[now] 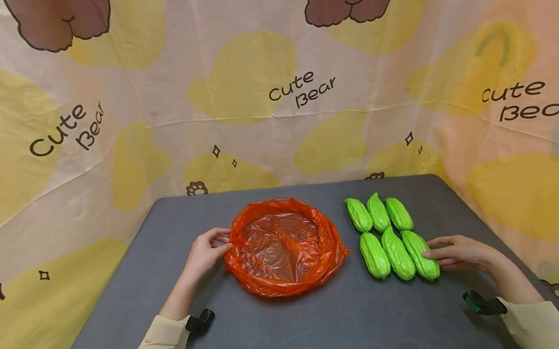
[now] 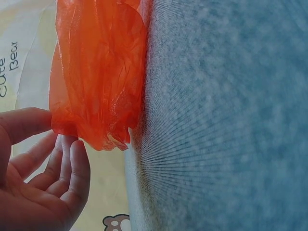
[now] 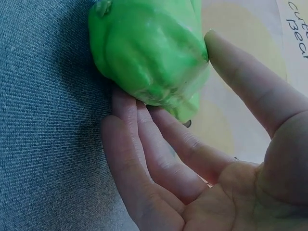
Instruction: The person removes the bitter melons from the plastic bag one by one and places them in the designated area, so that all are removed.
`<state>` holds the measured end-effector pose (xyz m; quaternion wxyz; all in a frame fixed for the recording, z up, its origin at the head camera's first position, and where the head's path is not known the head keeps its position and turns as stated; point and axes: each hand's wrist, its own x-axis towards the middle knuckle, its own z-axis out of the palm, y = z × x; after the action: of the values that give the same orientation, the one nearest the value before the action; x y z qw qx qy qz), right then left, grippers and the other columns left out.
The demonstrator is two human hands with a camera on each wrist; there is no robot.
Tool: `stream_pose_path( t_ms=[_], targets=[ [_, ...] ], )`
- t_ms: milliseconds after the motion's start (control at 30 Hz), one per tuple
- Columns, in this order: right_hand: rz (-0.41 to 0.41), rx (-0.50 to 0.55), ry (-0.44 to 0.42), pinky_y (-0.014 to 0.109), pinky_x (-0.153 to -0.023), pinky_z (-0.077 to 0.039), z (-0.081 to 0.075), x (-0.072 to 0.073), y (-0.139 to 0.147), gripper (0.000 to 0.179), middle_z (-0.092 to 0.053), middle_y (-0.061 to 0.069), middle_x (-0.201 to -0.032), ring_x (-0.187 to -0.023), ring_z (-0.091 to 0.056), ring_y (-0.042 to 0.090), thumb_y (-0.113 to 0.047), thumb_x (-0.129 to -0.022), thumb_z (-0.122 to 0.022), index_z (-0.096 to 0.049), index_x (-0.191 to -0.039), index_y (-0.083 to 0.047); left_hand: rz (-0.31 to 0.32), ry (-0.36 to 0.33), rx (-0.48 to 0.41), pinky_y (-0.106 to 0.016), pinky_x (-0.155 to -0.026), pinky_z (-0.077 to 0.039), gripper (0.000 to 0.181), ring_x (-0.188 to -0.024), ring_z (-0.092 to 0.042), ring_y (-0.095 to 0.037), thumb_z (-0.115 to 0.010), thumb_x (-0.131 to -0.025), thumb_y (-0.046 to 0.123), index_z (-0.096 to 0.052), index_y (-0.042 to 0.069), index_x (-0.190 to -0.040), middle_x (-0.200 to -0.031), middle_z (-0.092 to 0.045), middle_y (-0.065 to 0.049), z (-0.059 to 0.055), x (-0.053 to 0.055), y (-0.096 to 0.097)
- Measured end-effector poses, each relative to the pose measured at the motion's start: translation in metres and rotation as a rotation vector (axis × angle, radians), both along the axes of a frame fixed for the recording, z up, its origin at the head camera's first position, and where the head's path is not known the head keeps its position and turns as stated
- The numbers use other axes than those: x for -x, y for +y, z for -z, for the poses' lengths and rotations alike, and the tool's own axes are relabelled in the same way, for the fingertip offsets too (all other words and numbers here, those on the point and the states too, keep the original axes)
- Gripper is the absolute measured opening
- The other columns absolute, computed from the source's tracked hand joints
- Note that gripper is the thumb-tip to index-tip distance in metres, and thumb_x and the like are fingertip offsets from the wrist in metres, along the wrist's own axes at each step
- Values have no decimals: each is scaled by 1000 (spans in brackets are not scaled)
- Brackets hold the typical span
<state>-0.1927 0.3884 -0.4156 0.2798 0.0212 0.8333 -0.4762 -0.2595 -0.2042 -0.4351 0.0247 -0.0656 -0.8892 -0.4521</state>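
Observation:
An orange-red plastic bag (image 1: 331, 245) stands on the grey table with its mouth spread wide and its rim rolled outward. My left hand (image 1: 208, 251) pinches the bag's left edge between thumb and fingers; the left wrist view shows the crinkled plastic (image 2: 103, 72) at the fingertips. Right of the bag lie several bright green, ridged bitter melons (image 1: 374, 254) in two rows. At the near right one, my right hand (image 1: 465, 253) has its thumb on top and its fingers against the far side. In the right wrist view this bitter melon (image 3: 149, 48) hides some fingertips.
The grey table (image 1: 314, 324) has its far edge against a printed cloth (image 1: 247, 77), which also hangs along both sides. A dark wrist strap mount (image 1: 201, 321) sits at the left cuff, another strap mount (image 1: 484, 303) at the right cuff.

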Motion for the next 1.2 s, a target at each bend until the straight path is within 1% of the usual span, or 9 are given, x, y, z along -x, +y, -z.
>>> stream_pose_path(
  t_ms=[233,667,1000,1200],
  targets=[
    [11,-6,-3,39,-89,-51,1,1,-2,75,-46,30,-135,-109,-63,26,-32,-93,-59,-26,-141,16,6,6,-1,-25,-64,-51,34,-75,-62,-18,-69,-85,12,-64,9,-118,-97,-66,-11,0,0,-1],
    [18,-9,1,39,-89,-51,0,-1,-1,73,-45,30,-135,-109,-62,27,-32,-93,-58,-27,-141,15,10,10,-8,-25,-64,-52,33,-75,-62,-18,-69,-85,14,-64,10,-118,-97,-66,-11,1,0,-1],
    [24,4,0,38,-88,-51,0,-1,5,69,-35,34,-140,-109,-62,26,-31,-94,-58,-30,-141,11,10,10,-17,-25,-64,-52,33,-75,-63,-18,-69,-85,13,-64,9,-117,-96,-66,-11,1,0,-1],
    [26,13,3,38,-88,-52,0,-2,6,68,-39,32,-138,-108,-62,24,-30,-94,-58,-32,-141,11,15,18,-16,-24,-63,-52,33,-76,-64,-17,-69,-84,12,-64,9,-117,-96,-66,-11,0,0,-1]
  ],
)
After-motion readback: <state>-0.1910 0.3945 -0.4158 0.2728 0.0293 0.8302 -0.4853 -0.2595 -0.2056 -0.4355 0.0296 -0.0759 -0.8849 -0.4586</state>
